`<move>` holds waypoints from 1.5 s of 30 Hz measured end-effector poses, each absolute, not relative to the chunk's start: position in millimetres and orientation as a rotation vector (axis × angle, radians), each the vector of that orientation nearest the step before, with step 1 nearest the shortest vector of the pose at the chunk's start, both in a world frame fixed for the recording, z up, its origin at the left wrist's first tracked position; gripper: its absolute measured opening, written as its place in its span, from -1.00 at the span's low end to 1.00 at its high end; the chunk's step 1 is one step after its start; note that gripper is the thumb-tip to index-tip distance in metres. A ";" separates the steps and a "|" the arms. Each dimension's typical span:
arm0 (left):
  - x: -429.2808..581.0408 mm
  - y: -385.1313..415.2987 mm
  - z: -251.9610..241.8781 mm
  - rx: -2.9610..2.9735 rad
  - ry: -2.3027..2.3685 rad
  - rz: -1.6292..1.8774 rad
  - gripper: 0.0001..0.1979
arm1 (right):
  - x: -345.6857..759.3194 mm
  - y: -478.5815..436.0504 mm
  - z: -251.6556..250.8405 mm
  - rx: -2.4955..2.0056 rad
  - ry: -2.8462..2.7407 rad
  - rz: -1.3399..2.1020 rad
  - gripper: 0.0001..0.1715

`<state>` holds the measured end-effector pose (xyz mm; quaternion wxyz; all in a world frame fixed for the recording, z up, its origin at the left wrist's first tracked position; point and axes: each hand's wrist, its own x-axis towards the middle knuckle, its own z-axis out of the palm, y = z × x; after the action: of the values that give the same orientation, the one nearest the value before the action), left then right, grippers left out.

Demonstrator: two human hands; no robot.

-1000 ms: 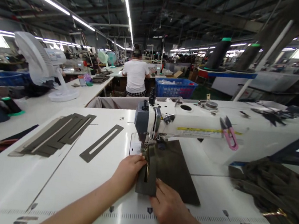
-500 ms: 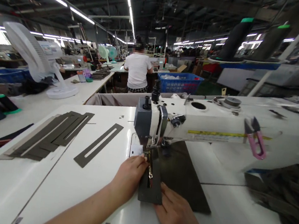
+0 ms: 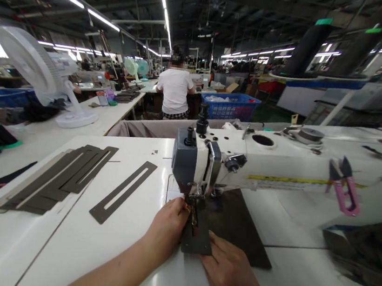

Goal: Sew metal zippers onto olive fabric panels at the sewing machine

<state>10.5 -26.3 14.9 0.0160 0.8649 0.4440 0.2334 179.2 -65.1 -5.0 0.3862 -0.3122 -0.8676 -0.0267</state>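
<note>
Under the needle end of a white sewing machine (image 3: pixel 197 162) lies a dark grey-brown slotted strip (image 3: pixel 196 245), with a zipper (image 3: pixel 195 215) showing in its slot. The zipper's metal pull looks gold. My left hand (image 3: pixel 168 222) is closed at the strip's left edge, close to the presser foot, fingertips bunched on the zipper side. My right hand (image 3: pixel 230 270) grips the strip's near right corner between thumb and fingers. A larger dark panel (image 3: pixel 245 234) extends to the right beneath the machine arm. The stitching point is mostly hidden.
Left on the table lie one loose slotted strip (image 3: pixel 123 192) and a stack of similar pieces (image 3: pixel 55 179). Pink-handled thread snips (image 3: pixel 346 194) rest against the machine arm. A white fan (image 3: pixel 28 65), a blue basket (image 3: pixel 229 106) and a seated person (image 3: pixel 174 89) are beyond.
The strip has slid a little farther under the machine, and both hands still hold it. My view has shifted slightly, so the machine appears farther right.
</note>
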 end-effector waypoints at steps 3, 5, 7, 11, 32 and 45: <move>10.6 -26.1 14.2 2.679 1.384 0.735 -0.85 | 179.6 -64.5 -4.1 -0.794 -2.236 -0.060 -0.59; 11.0 -25.9 14.3 2.659 1.393 0.730 -0.87 | 180.7 -65.3 -2.9 -0.786 -2.250 -0.051 -0.62; 11.4 -26.4 15.3 2.636 1.430 0.730 -0.85 | 182.0 -66.2 -0.8 -0.800 -2.249 0.008 -0.68; 10.8 -31.9 19.2 2.625 1.446 0.701 -0.79 | 182.3 -61.1 4.0 -0.958 -2.185 0.133 -0.77; 10.3 -74.2 21.3 2.862 1.042 0.920 -0.82 | 173.0 -0.9 13.1 -1.308 -2.328 0.224 -0.77; 9.7 -62.4 20.1 2.997 1.052 0.617 -0.78 | 169.9 2.5 10.7 -1.535 -2.263 0.108 -0.81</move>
<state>9.7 -62.4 20.1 -0.0469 0.9252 0.3249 0.1904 169.9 2.5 10.7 0.2013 -0.5495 -0.8100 0.0385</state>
